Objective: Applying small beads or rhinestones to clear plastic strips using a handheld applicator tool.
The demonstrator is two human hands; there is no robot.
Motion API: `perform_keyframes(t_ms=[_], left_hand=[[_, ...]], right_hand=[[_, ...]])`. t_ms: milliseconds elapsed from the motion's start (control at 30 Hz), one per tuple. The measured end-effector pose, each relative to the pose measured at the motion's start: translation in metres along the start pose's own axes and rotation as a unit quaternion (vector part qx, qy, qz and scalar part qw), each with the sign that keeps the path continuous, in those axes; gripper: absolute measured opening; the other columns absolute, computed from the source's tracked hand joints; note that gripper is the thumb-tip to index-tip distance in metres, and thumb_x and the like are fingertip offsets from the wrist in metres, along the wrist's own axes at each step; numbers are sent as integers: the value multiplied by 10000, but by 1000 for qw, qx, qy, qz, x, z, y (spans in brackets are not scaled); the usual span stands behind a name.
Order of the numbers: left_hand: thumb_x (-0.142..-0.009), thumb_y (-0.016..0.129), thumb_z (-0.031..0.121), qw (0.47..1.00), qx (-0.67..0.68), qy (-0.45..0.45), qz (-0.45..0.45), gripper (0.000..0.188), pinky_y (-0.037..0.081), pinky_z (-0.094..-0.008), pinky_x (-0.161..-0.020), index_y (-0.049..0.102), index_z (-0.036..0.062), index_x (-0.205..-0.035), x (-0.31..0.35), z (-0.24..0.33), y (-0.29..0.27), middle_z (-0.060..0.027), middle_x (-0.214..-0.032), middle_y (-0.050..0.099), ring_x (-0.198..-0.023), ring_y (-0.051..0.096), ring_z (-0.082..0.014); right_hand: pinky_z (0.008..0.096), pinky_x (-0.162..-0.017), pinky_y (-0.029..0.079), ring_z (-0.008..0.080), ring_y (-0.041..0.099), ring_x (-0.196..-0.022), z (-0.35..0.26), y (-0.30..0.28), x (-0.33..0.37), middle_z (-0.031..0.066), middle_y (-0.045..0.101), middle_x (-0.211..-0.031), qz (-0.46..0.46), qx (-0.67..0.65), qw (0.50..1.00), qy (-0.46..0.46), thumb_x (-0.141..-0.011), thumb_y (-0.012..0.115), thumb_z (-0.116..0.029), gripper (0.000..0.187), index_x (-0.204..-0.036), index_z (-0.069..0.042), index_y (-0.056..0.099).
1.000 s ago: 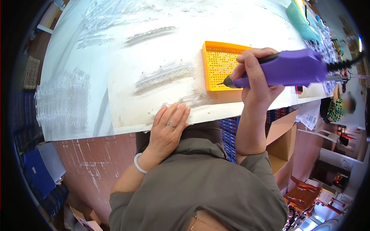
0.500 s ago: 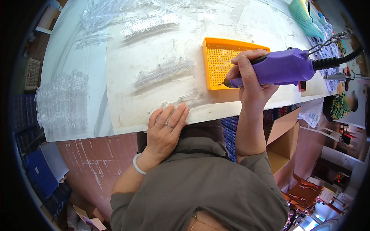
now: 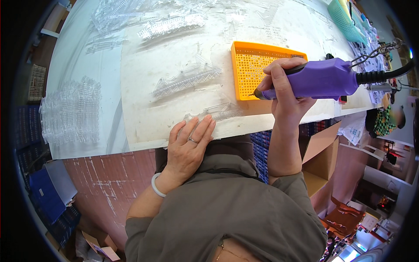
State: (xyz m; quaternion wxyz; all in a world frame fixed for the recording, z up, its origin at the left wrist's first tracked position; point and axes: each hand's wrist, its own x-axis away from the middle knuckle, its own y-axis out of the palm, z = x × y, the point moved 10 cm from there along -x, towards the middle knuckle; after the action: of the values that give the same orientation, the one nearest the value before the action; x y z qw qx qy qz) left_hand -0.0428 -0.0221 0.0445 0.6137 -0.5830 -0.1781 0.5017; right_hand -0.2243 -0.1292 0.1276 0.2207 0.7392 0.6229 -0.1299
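Note:
My right hand (image 3: 286, 89) is wrapped round a purple electric screwdriver (image 3: 325, 78) that lies nearly level. Its thin bit reaches down into the near left corner of a shallow yellow tray (image 3: 235, 72) dotted with rows of small holes. Whether a screw sits on the bit is too small to tell. My left hand (image 3: 190, 142), fingers stretched out, rests at the table's front edge. Its fingertips lie by a clear plastic strip (image 3: 214, 112) and seem to touch it. Just beyond is a row of clear toothed plastic pieces (image 3: 187, 83).
More clear plastic pieces lie in a stack (image 3: 72, 113) at the left and a heap (image 3: 172, 26) farther back. A teal basket (image 3: 347, 22) stands at the far right. A chain (image 3: 375, 50) and black cable (image 3: 393, 75) run from the screwdriver. Below the table edge is a cardboard box (image 3: 321, 157).

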Motion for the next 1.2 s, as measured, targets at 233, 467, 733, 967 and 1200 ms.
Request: perform_keyframes(t_ms=[233, 467, 733, 967, 1200], left_hand=[[-838, 684, 166, 1000, 5, -3, 4, 384, 400, -373, -999, 652, 102, -1215, 0, 1, -1, 7, -1288, 606, -1159, 539, -199], [-822, 694, 151, 1000, 21, -5, 7, 412, 395, -380, -997, 637, 96, -1226, 2, -1, -3, 5, -1295, 600, -1159, 536, -201], [-816, 694, 150, 1000, 16, -11, 12, 422, 388, -375, -1006, 631, 93, -1230, 7, -5, -1, 7, -1307, 592, -1162, 534, -193], [-853, 636, 179, 1000, -8, 6, 10, 393, 381, -370, -1027, 620, 86, -1235, 10, -3, 1, 0, -1331, 558, -1188, 515, -188], [-882, 607, 204, 998, 25, 2, 50, 458, 405, -379, -1028, 513, 95, -1317, 15, -5, 1, -6, -1307, 541, -1214, 480, -189]], right_hand=[[214, -515, 494, 123, 625, -567, 1, 2, 1, 95, 642, -774, -24, 15, 1000, 1, -852, 630, 61, 95, -913, 2, 587], [246, -519, 491, 148, 579, -528, -2, 8, 1, 104, 597, -737, -30, 34, 999, 14, -846, 596, 76, 104, -902, -3, 557], [263, -472, 462, 168, 518, -490, -41, 20, -5, 132, 574, -732, -24, -31, 996, -80, -876, 564, -4, 68, -940, -5, 542], [260, -401, 453, 182, 535, -473, -37, 101, 20, 148, 562, -776, -175, -109, 977, -53, -874, 536, 21, 158, -1017, -22, 484], [236, -502, 533, 147, 647, -564, -14, 143, 37, 124, 638, -744, -217, -184, 958, 35, -815, 608, 123, 97, -799, 32, 577]])
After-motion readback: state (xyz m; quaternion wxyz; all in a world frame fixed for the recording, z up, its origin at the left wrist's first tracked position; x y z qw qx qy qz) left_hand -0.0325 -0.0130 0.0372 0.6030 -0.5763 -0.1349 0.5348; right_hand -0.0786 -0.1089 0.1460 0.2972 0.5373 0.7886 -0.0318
